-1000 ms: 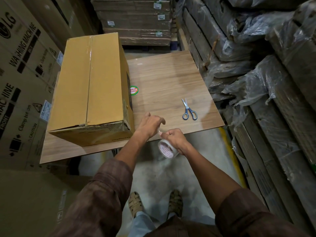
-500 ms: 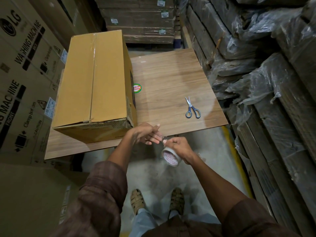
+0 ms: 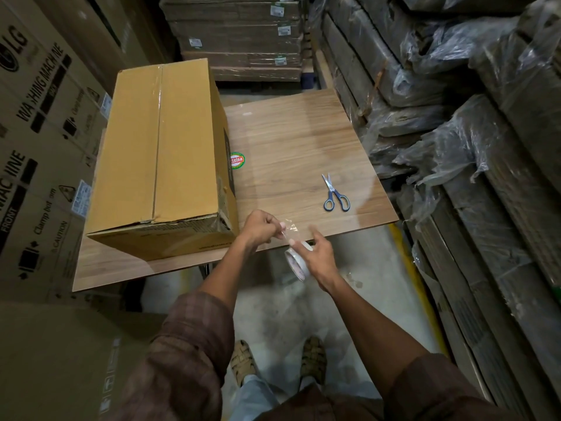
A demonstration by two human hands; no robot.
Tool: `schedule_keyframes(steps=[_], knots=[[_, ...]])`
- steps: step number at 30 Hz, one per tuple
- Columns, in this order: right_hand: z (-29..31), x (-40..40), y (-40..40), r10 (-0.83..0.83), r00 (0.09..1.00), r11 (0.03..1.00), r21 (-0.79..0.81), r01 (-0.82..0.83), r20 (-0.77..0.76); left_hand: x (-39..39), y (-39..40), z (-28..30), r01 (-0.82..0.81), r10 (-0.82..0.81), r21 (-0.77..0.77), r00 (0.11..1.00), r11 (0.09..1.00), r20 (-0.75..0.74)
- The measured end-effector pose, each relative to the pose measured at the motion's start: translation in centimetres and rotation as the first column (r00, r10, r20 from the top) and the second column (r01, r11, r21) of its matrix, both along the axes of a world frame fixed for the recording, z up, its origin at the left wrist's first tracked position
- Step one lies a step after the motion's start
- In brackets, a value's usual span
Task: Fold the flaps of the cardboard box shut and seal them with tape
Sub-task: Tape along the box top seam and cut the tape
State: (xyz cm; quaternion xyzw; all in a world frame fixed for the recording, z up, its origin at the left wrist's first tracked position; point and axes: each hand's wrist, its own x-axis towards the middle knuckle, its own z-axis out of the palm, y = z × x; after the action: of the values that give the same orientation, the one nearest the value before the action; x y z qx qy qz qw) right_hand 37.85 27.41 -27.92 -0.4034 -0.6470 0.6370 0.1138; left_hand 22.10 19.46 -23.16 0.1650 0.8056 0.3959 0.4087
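A brown cardboard box [image 3: 158, 153] lies on the left of a wooden board [image 3: 297, 147], its flaps folded shut with clear tape along the top seam. Just off the board's front edge, my right hand [image 3: 318, 256] holds a roll of clear tape [image 3: 296, 262], with the forefinger sticking out. My left hand [image 3: 261, 227] pinches the loose end of the tape [image 3: 290, 227], a short clear strip pulled off the roll. Both hands are right of the box's near corner and do not touch it.
Blue-handled scissors [image 3: 335, 194] lie on the board to the right. A round green sticker [image 3: 236, 161] sits beside the box. Large printed cartons [image 3: 39, 141] stand left, plastic-wrapped stacks [image 3: 455, 132] right, cartons [image 3: 243, 34] behind. My feet [image 3: 277, 360] stand on the concrete floor.
My left hand has closed its fingers on the tape's end and drawn a short strip away from the roll. The right hand has turned the roll and loosened its fingers.
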Motion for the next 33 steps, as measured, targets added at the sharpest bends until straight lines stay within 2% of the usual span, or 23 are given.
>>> schedule_keyframes(steps=[2,6,10,13,17,20,24,29,33], knots=[[0.0,0.0,0.2,-0.023,0.998,1.0,0.022,0.021,0.061,0.2,0.3,0.0,-0.022,0.023,0.014,0.999,1.0,-0.029],[-0.1,-0.3,-0.1,-0.09,0.994,0.991,0.108,0.082,0.07,1.2,0.8,0.0,-0.159,0.163,0.085,0.985,0.984,-0.051],[-0.2,-0.1,-0.6,-0.1,0.995,0.993,0.06,0.098,0.029,1.5,1.3,-0.5,-0.173,0.181,0.096,0.98,0.98,-0.08],[-0.2,-0.4,-0.9,-0.062,0.998,0.997,0.037,0.062,0.006,0.8,1.4,-1.0,-0.178,0.179,0.075,0.984,0.981,0.0],[-1.4,-0.6,-1.0,-0.035,0.999,0.992,-0.123,0.038,0.022,-0.1,0.4,-0.8,-0.074,0.069,0.042,0.992,0.996,0.104],[-2.8,-0.6,-0.8,0.004,0.998,0.971,-0.24,0.013,0.07,0.1,-0.1,-1.3,-0.01,0.01,0.008,1.0,1.0,0.023],[-3.4,-0.7,-1.1,0.054,0.994,0.949,-0.315,-0.023,0.092,0.5,-0.7,-3.8,0.007,-0.004,0.048,0.999,0.999,-0.053],[-4.5,0.1,-1.6,0.016,0.977,0.95,-0.308,0.052,0.214,0.8,-0.2,-5.5,0.114,-0.144,-0.118,0.946,0.986,-0.292],[-6.5,0.3,-1.4,-0.025,0.963,0.958,-0.268,0.099,0.267,0.3,0.5,-6.3,0.192,-0.237,-0.168,0.922,0.967,-0.305]])
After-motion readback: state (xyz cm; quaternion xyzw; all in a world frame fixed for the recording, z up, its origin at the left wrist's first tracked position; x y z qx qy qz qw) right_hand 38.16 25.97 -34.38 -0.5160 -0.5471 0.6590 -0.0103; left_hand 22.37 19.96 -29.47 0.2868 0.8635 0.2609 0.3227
